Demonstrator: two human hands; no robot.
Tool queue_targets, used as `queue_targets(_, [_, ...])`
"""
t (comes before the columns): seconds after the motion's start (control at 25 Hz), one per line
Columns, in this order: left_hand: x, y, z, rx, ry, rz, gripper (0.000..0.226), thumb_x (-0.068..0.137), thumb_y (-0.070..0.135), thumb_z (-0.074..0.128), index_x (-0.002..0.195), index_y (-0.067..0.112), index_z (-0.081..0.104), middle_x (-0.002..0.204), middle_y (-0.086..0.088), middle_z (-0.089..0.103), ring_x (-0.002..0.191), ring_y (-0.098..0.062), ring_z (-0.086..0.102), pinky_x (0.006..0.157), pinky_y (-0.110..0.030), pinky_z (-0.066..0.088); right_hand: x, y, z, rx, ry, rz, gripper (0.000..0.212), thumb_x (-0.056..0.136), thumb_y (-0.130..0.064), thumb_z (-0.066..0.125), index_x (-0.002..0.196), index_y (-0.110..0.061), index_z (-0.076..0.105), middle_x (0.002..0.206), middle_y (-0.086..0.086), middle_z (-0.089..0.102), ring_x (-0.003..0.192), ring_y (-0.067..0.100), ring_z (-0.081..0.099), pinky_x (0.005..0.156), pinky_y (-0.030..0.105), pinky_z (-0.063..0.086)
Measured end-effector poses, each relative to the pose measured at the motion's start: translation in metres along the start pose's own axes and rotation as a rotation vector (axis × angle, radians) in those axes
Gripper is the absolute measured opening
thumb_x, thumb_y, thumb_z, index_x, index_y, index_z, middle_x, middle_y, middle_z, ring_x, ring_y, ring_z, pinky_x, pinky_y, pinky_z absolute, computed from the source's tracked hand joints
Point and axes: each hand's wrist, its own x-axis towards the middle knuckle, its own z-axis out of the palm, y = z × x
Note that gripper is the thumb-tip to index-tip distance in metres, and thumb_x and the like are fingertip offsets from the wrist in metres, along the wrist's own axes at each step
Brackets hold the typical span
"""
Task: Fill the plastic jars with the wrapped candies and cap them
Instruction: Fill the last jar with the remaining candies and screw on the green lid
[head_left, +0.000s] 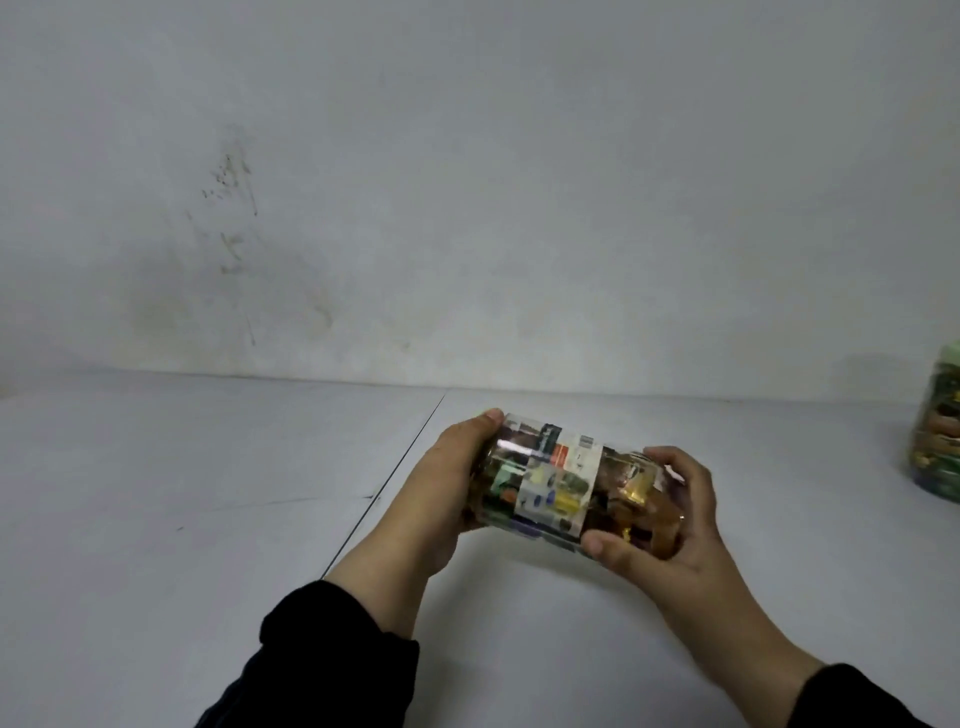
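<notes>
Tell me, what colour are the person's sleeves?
Black, on both sleeves, seen best in the head view.

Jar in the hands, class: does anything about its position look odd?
Yes. The jar lies sideways between the left hand and right hand, not upright, with candies inside. The second jar stands upright at the table's right edge.

Both arms reach forward in dark sleeves. Left hand (441, 493) cups one end of the jar (561, 483), thumb over the top. Right hand (670, 525) wraps the other end, fingers curled, thumb underneath, a ring showing.
</notes>
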Motion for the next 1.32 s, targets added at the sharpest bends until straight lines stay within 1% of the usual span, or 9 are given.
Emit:
queue_targets(0.24, [-0.003,0.011,-0.011,-0.007,-0.053,-0.127,0.047,0.093,0.055,0.050,0.107,0.016,0.071,0.099,-0.014,0.075,0.083,-0.026,0.071,0.085,-0.044,0.058,-0.002,0.010,-0.005,-0.504,-0.095,-0.392,0.095,0.063,-0.031,0.092,0.135,-0.048,0.031,0.141,0.004,0.037,0.126,0.017,0.054,0.086,0.027,0.058])
queue_targets(0.4, [-0.005,0.009,-0.004,0.038,-0.006,0.009,0.044,0.091,0.053,0.056,0.113,0.017,0.069,0.107,-0.014,0.073,0.095,-0.032,0.070,0.091,-0.044,0.054,-0.002,0.001,0.001,-0.113,-0.028,-0.073,0.085,0.058,-0.028,0.095,0.121,-0.046,0.042,0.117,-0.008,0.067,0.104,0.018,0.071,0.076,0.027,0.059])
queue_targets(0.52, [-0.006,0.006,0.003,0.037,-0.026,0.142,0.044,0.077,0.050,0.066,0.115,0.029,0.065,0.110,-0.008,0.072,0.095,-0.025,0.072,0.085,-0.040,0.056,0.007,0.001,-0.001,0.117,0.067,0.244,0.080,0.047,-0.049,0.088,0.116,-0.029,0.053,0.109,0.008,0.073,0.086,0.031,0.074,0.068,0.045,0.060])
queue_targets(0.64, [-0.007,0.002,0.004,0.041,-0.070,0.247,0.049,0.070,0.042,0.074,0.118,0.036,0.062,0.114,-0.006,0.069,0.091,-0.017,0.073,0.075,-0.032,0.060,0.010,-0.007,-0.001,0.187,0.062,0.542,0.071,0.065,-0.065,0.072,0.110,-0.010,0.068,0.089,0.024,0.072,0.061,0.037,0.066,0.063,0.043,0.058])
queue_targets(0.8, [-0.005,-0.003,0.004,0.050,-0.054,0.268,0.058,0.059,0.044,0.081,0.114,0.035,0.065,0.115,-0.008,0.067,0.090,-0.018,0.073,0.071,-0.029,0.057,0.011,-0.009,-0.003,0.200,-0.006,0.753,0.084,0.073,-0.076,0.053,0.097,0.001,0.077,0.089,0.028,0.069,0.066,0.038,0.067,0.067,0.043,0.057])
queue_targets(0.92, [-0.006,-0.002,0.008,0.045,0.049,0.215,0.052,0.060,0.043,0.079,0.109,0.035,0.065,0.107,-0.004,0.069,0.085,-0.018,0.074,0.069,-0.032,0.059,0.012,-0.006,-0.004,0.042,0.083,0.528,0.075,0.071,-0.074,0.062,0.126,-0.022,0.062,0.120,0.014,0.070,0.096,0.029,0.071,0.080,0.044,0.058])
queue_targets(1.04, [-0.004,-0.003,0.013,0.131,0.161,0.189,0.066,0.050,0.058,0.081,0.110,0.039,0.064,0.107,0.002,0.070,0.088,-0.016,0.073,0.080,-0.038,0.060,0.004,-0.010,-0.003,-0.686,-0.096,0.116,0.101,0.054,-0.078,0.076,0.140,-0.058,0.027,0.140,-0.021,0.040,0.118,0.002,0.053,0.092,0.028,0.052])
queue_targets(1.16, [-0.010,-0.004,0.024,0.213,0.216,0.234,0.074,0.046,0.069,0.075,0.114,0.042,0.062,0.108,0.011,0.067,0.098,-0.011,0.069,0.088,-0.040,0.058,0.001,-0.005,0.007,-1.065,-0.147,-0.021,0.127,0.052,-0.079,0.075,0.146,-0.057,-0.007,0.136,-0.025,0.024,0.123,0.000,0.036,0.104,0.026,0.043])
queue_targets(1.32, [-0.022,-0.003,0.039,0.373,0.141,0.348,0.081,0.051,0.080,0.065,0.126,0.052,0.053,0.121,0.023,0.053,0.116,0.003,0.053,0.099,-0.034,0.051,0.008,-0.001,0.003,-1.025,-0.024,-0.079,0.119,0.052,-0.067,0.079,0.147,-0.054,0.009,0.133,-0.021,0.038,0.117,0.003,0.048,0.095,0.026,0.049])
